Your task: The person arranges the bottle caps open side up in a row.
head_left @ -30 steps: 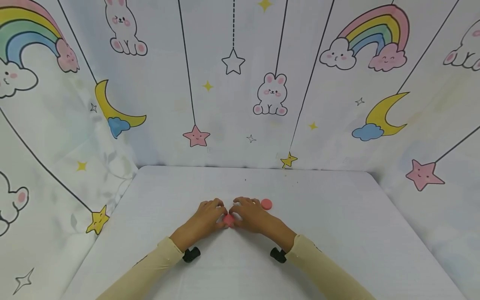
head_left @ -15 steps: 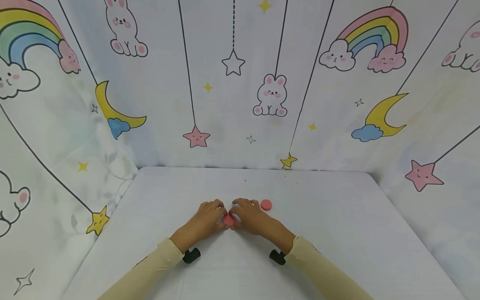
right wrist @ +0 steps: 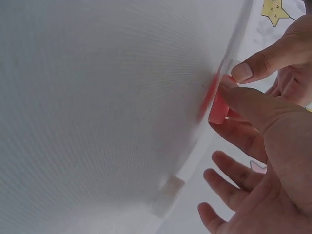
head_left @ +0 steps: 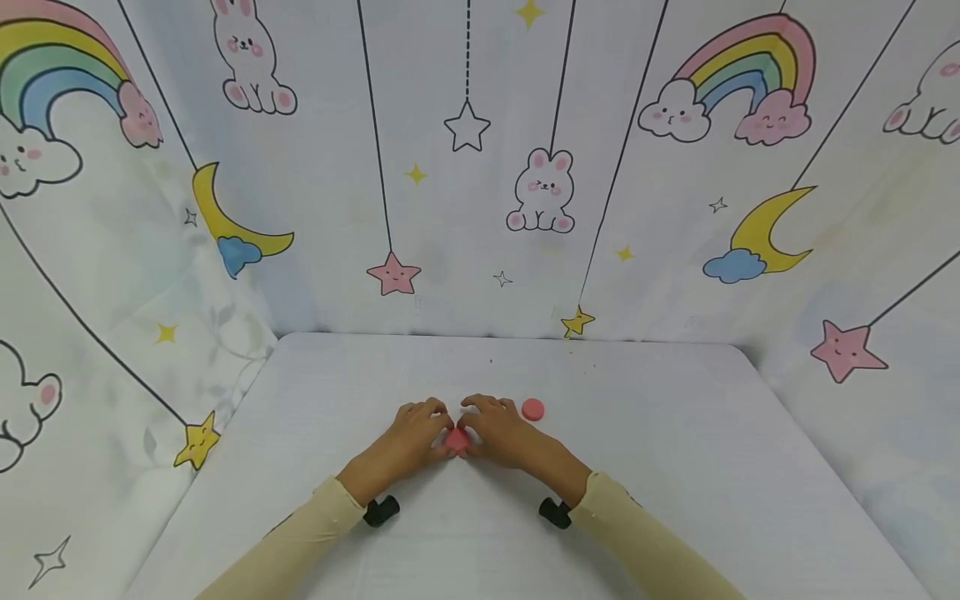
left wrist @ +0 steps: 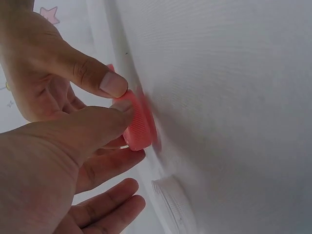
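Observation:
A pink plastic cap with a ribbed side is held between both hands at the middle of the table; in the head view only a small part of the pink cap shows. My left hand pinches it between thumb and index finger, the other fingers spread apart. My right hand pinches it from the opposite side, its thumb beside the left thumb. The fingers hide much of the cap. Just beyond the right hand lies a round, flat pink disc.
A pale ribbed round piece stands low in the left wrist view. The right wrist view has a pale block-like piece. The white table ends at a printed cloth backdrop. Black wrist mounts sit under both wrists.
The right hand's fingers shift very slightly around the cap. Otherwise both hands keep their place, and the pink disc stays where it was.

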Demonstrator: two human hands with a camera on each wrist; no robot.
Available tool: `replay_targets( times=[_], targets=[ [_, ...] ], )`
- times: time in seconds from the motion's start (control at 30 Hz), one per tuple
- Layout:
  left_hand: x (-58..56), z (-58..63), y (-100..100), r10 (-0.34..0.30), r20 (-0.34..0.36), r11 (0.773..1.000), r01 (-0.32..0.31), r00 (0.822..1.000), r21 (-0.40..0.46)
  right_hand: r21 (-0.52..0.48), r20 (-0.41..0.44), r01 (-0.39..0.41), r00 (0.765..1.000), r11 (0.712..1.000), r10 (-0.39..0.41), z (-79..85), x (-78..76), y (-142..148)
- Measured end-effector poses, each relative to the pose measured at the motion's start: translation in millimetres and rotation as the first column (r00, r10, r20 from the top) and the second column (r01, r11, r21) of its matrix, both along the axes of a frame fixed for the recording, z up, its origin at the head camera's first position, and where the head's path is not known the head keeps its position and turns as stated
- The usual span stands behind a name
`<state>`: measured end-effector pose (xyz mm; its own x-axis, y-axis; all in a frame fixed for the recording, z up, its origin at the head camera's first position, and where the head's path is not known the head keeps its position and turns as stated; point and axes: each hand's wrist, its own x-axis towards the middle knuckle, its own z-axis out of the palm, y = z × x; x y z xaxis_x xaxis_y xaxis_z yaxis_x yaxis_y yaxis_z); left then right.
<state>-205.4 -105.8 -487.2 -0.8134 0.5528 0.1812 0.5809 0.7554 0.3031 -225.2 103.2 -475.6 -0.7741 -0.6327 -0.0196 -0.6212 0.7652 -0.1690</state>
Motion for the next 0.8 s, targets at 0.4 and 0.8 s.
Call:
replay_targets(
  times=[0.4, 0.8],
  targets=[
    [-2.1, 1.0, -4.1, 0.041, 0.026, 0.999, -0.041, 0.999, 0.028, -0.107, 0.025, 0.075, 0.997, 0.991, -0.073, 4.5, -2.5, -1.7],
    [-3.4, -3.0, -2.4, 0.043, -0.092, 0.996, -0.036, 0.995, 0.079, -0.169, 0.039, 0.146, 0.989, 0.975, -0.141, 8.5, 2.0, -3.2]
  ],
)
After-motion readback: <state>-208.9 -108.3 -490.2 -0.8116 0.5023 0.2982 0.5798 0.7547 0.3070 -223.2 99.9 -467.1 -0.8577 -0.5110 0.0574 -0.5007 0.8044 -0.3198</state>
